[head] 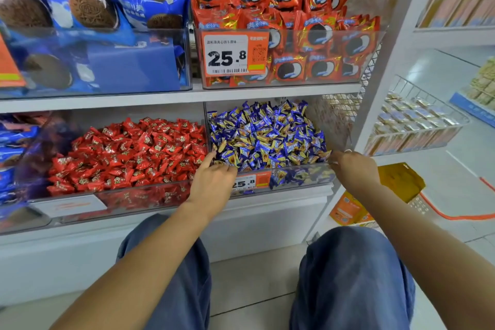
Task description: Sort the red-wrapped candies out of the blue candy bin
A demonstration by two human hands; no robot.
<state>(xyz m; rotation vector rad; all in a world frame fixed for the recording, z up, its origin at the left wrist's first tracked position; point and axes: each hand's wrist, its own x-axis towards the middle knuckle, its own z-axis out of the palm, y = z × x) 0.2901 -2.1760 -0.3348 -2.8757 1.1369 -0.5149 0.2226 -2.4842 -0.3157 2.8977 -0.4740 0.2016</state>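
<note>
Red candies [128, 153] fill the clear bin on the lower shelf's left side, heaped against the divider that parts them from the blue bin [300, 177] on the right. Blue candies [267, 134] are piled high in that bin, blue and gold wrappers all through; I can't pick out a red wrapper among them from here. My left hand [214, 182] reaches over the front wall at the bin's left corner, right beside the divider, index finger stretched forward onto the candies and the other fingers bent down into the pile; whether they pinch anything I cannot tell. My right hand [353, 169] sits at the bin's right front corner, fingers curled down toward the rim, and I cannot tell whether it holds anything. A price tag [249, 182] reading 25.8 shows on the bin's front between my hands, partly covered by my left one.

On the shelf above, blue cookie packs [93, 8] stand over the red candies and red cookie packs [294, 21] over the blue ones, with a larger 25.8 tag [233, 53] on their bin. My knees in blue trousers [353, 276] are below the shelf. To the right, a wire basket [417, 126] of small pale packets hangs on a white rack, with a yellow bag [399, 179] on the floor
</note>
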